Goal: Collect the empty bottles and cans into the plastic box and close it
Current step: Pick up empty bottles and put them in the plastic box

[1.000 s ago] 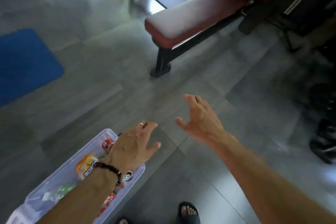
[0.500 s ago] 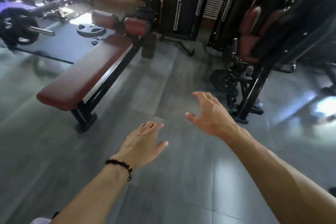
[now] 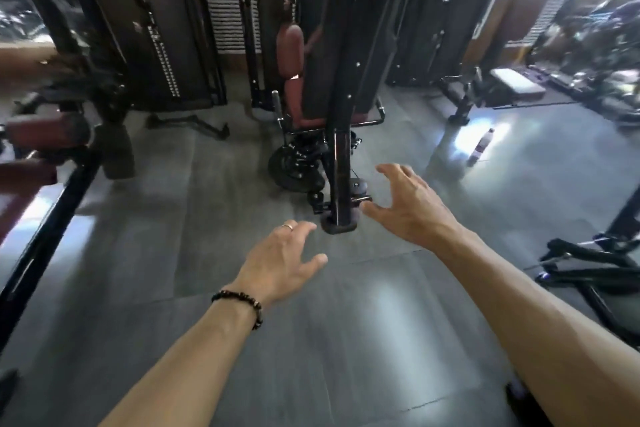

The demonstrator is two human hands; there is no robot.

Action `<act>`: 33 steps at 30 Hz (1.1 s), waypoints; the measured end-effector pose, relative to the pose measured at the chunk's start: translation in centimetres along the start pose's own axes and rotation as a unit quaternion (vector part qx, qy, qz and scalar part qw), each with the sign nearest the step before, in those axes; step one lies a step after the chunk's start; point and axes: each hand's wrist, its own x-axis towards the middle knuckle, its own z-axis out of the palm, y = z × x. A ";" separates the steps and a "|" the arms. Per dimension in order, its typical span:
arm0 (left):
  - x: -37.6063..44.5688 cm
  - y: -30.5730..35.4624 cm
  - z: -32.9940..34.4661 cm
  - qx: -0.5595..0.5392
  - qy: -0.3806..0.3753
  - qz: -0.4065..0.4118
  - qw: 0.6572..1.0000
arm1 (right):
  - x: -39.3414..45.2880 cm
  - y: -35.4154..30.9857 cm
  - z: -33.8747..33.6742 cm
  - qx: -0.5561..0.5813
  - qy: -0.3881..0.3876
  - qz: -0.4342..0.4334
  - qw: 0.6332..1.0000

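Gone from sight now is the plastic box with its cans, which a second ago sat on the floor under the left hand; the person's gaze has swung up and to the right across the gym, past the red bench and on to a seated weight machine [image 3: 322, 87] standing straight ahead. Both hands are stretched out in front, carrying nothing: the left hand [image 3: 280, 262], with a ring and a beaded bracelet [image 3: 239, 302] at the wrist, has its fingers loosely spread, and the right hand [image 3: 412, 204] is likewise splayed wide, thumb apart from the fingers. Over to the right, on the grey tiled floor [image 3: 207, 288] in a patch of sunlight, stands a single bottle [image 3: 481, 146] with a dark cap, near the foot of another machine [image 3: 460, 111] and well apart from either hand. From where I stand this looks like the search between pick-ups, with the box behind the person and at least this one bottle left to gather. Next, I would guess, comes a walk to the right, round the post of the seated machine, then a stoop and a grasp round the bottle's body. Whether it is empty cannot be told from here, and blur hides whatever else may lie among the machines.
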 end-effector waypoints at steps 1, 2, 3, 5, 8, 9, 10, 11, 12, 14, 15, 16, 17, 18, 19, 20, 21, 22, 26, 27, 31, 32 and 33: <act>2.0 1.1 0.6 -0.003 -0.008 0.014 1.000 | 0.7 1.7 -0.7 -0.002 0.003 0.016 1.000; 4.0 2.1 1.1 -0.008 -0.015 0.028 0.999 | 1.4 3.4 -1.4 -0.003 0.006 0.033 0.999; 6.1 3.1 1.7 -0.010 -0.020 0.043 0.999 | 2.2 5.1 -2.0 -0.003 0.010 0.049 0.999; 10.5 4.8 2.8 -0.010 -0.026 0.070 0.997 | 4.2 8.4 -2.9 -0.003 0.019 0.081 0.997; 17.4 6.7 4.4 -0.012 -0.043 0.100 0.994 | 7.9 12.8 -3.8 -0.014 0.021 0.123 0.992; 19.9 7.2 4.9 -0.010 -0.047 0.109 0.993 | 9.3 14.2 -3.9 -0.017 0.022 0.136 0.990; 22.5 7.5 5.4 -0.007 -0.050 0.120 0.991 | 11.0 15.6 -3.9 -0.018 0.025 0.148 0.988; 25.0 7.7 5.9 -0.006 -0.053 0.129 0.990 | 12.9 16.9 -3.9 -0.020 0.027 0.160 0.987; 27.4 7.9 6.4 -0.005 -0.062 0.131 0.989 | 14.7 18.1 -3.9 -0.022 0.023 0.171 0.985; 31.6 8.3 7.4 0.004 -0.086 0.136 0.987 | 18.0 20.4 -4.0 -0.019 0.019 0.186 0.982; 33.7 8.4 7.9 0.013 -0.094 0.138 0.986 | 19.6 21.7 -4.0 -0.017 0.020 0.191 0.981; 35.8 8.6 8.5 0.018 -0.100 0.139 0.985 | 21.2 23.0 -4.1 -0.014 0.020 0.196 0.980; 37.9 8.9 9.1 0.021 -0.106 0.140 0.984 | 22.8 24.3 -4.2 -0.012 0.018 0.203 0.979; 39.9 9.3 9.7 0.021 -0.110 0.143 0.983 | 24.4 25.6 -4.3 -0.008 0.017 0.207 0.978; 41.9 9.8 10.4 0.021 -0.115 0.148 0.982 | 26.0 27.0 -4.5 -0.005 0.018 0.210 0.977; 44.0 10.5 11.1 0.023 -0.121 0.155 0.980 | 27.7 28.5 -4.6 -0.003 0.019 0.214 0.977; 46.1 11.3 11.8 0.024 -0.126 0.160 0.979 | 29.3 30.2 -4.8 -0.001 0.021 0.219 0.975; 48.3 12.1 12.6 0.023 -0.129 0.162 0.978 | 31.1 31.9 -4.9 0.003 0.022 0.225 0.974; 57.9 15.5 16.7 0.029 -0.137 0.171 0.975 | 38.4 40.2 -4.9 0.020 0.013 0.230 0.973; 60.5 16.4 18.1 0.033 -0.142 0.165 0.975 | 40.4 42.7 -4.9 0.026 0.008 0.233 0.972; 71.4 20.7 24.1 0.033 -0.166 0.145 0.975 | 48.2 53.0 -5.7 0.041 -0.020 0.239 0.970; 74.0 22.1 25.4 0.032 -0.172 0.143 0.974 | 49.9 55.4 -6.1 0.041 -0.027 0.243 0.969; 76.2 23.3 26.5 0.030 -0.178 0.138 0.974 | 51.5 57.7 -6.5 0.041 -0.034 0.249 0.967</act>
